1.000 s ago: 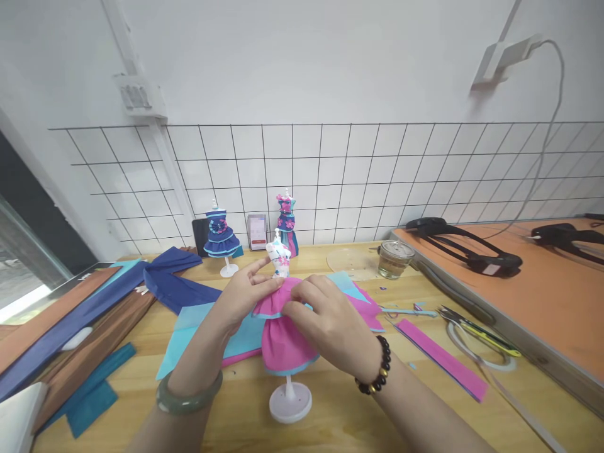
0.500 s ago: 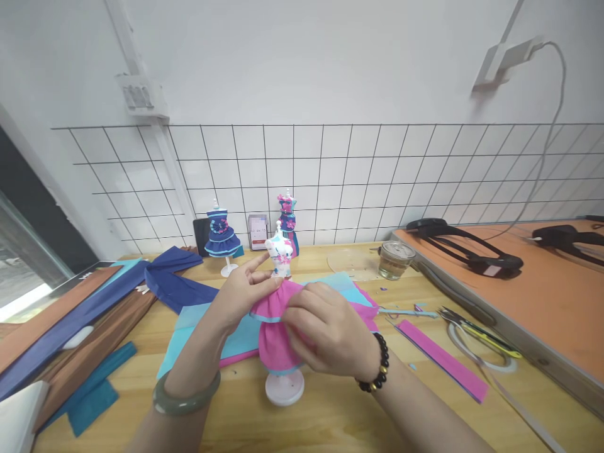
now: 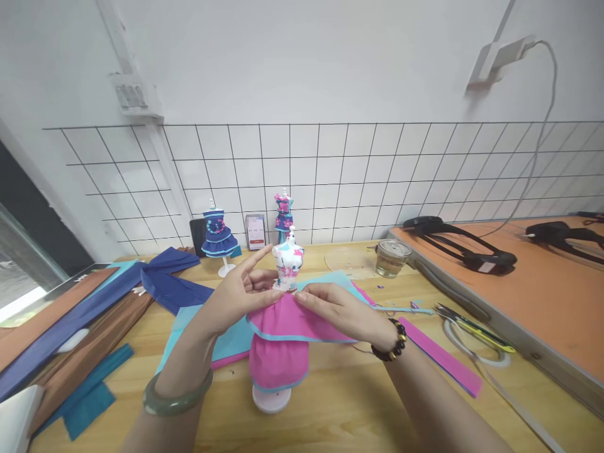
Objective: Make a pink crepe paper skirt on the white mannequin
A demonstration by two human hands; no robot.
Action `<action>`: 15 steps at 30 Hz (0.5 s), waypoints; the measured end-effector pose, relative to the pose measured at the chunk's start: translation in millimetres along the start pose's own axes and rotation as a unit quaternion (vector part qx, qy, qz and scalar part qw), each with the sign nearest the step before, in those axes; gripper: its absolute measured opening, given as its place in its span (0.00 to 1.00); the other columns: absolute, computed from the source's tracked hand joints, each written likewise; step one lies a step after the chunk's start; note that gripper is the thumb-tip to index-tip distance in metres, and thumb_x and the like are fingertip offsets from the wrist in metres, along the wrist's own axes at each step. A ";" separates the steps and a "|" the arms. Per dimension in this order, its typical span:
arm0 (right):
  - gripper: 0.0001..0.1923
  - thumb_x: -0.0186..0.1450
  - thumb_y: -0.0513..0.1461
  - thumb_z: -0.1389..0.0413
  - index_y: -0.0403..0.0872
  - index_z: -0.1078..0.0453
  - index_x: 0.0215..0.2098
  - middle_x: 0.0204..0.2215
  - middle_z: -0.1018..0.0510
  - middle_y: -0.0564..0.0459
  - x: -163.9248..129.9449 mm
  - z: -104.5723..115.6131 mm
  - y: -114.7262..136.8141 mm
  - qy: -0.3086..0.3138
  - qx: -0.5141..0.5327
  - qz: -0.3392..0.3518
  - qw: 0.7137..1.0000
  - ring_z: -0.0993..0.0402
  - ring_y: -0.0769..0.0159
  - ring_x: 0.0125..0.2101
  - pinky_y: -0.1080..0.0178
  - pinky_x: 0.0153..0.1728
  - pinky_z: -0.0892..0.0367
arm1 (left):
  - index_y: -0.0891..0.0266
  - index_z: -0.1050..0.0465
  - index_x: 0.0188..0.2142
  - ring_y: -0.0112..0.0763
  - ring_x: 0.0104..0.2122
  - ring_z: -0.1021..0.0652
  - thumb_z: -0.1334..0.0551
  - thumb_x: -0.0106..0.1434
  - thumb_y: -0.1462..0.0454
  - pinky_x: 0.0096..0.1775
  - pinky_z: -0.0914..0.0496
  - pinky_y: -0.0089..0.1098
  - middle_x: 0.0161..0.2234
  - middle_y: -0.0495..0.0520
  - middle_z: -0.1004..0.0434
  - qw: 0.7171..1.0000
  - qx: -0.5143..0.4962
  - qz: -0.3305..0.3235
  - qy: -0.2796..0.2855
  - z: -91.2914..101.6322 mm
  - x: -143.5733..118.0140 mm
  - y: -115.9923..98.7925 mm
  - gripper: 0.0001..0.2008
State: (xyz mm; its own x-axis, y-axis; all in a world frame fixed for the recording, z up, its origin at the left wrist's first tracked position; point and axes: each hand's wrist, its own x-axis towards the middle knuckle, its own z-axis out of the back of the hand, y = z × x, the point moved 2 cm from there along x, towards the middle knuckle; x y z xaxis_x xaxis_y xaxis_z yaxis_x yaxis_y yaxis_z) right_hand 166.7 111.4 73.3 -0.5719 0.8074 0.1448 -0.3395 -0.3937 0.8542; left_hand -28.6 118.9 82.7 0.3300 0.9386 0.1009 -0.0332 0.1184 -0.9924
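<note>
Vs. half a sec ago: the right hand (image 3: 340, 309) has slid off the front of the skirt and now lies flatter, fingers stretched leftward along the waist edge, so more of the pink paper skirt (image 3: 279, 349) shows. The upper pink ruffle (image 3: 302, 321) is spread wider to the right than before. The mini mannequin (image 3: 288, 264) sits a bit right and higher in view, bust more exposed; its round white base (image 3: 270, 400) has shifted left and lower (camera has moved a little too).

Left hand (image 3: 238, 296): thumb and fingers pinched on the ruffle's top edge at the mannequin's waist, index finger raised and pointing up toward the bust. Right hand: fingertips pressing/pinching the same gathered edge from the other side, so both hands grip the pink paper, neither released.

Orientation: mannequin stands roughly upright on the wooden table (image 3: 330, 415), long axis vertical, neck knob up, base down, skirt hanging toward the viewer, w/ light-blue trim on both hems. It stands at table centre, just in front of the light-blue paper sheet (image 3: 189, 327).

Nearby: green bangle (image 3: 177, 397) on left wrist, dark bead bracelet (image 3: 394, 340) on right; pink paper strip (image 3: 443, 357) to the right, scissors (image 3: 472, 324) beyond it, glass jar (image 3: 391, 258) behind.
</note>
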 end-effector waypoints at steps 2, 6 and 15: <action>0.23 0.65 0.53 0.53 0.45 0.42 0.23 0.21 0.42 0.59 -1.1 1.2 -0.8 0.013 0.026 -0.010 1.000 0.47 0.73 0.22 0.67 0.23 0.50 | 0.49 0.50 0.62 0.35 0.47 0.26 0.30 0.51 0.63 0.46 0.31 0.30 0.42 0.51 0.23 1.000 -0.003 0.000 0.004 0.3 0.2 1.7 0.43; 0.21 0.62 0.53 0.48 0.45 0.39 0.23 0.20 0.41 0.60 -4.5 4.3 1.3 0.014 0.063 -0.022 0.998 0.48 0.74 0.21 0.68 0.22 0.51 | 0.51 0.47 0.61 0.35 0.47 0.26 0.30 0.50 0.65 0.43 0.30 0.30 0.39 0.50 0.26 1.000 -0.016 0.000 0.014 -0.3 2.0 6.1 0.42; 0.18 0.60 0.51 0.44 0.45 0.34 0.25 0.16 0.43 0.62 -3.6 -1.7 1.0 -0.020 0.020 -0.043 0.999 0.51 0.75 0.19 0.69 0.18 0.56 | 0.59 0.38 0.56 0.34 0.43 0.25 0.33 0.54 0.66 0.45 0.31 0.33 0.40 0.53 0.25 0.995 -0.036 -0.021 0.091 -5.3 8.7 9.6 0.30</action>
State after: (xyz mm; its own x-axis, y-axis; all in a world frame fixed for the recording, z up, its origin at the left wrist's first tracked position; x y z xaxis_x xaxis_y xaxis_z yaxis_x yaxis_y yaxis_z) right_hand 167.2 107.3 72.7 -0.5117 0.8544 0.0898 -0.3559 -0.3059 0.8831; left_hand -21.0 126.4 73.7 0.4956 0.8580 0.1348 0.0495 0.1271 -0.9907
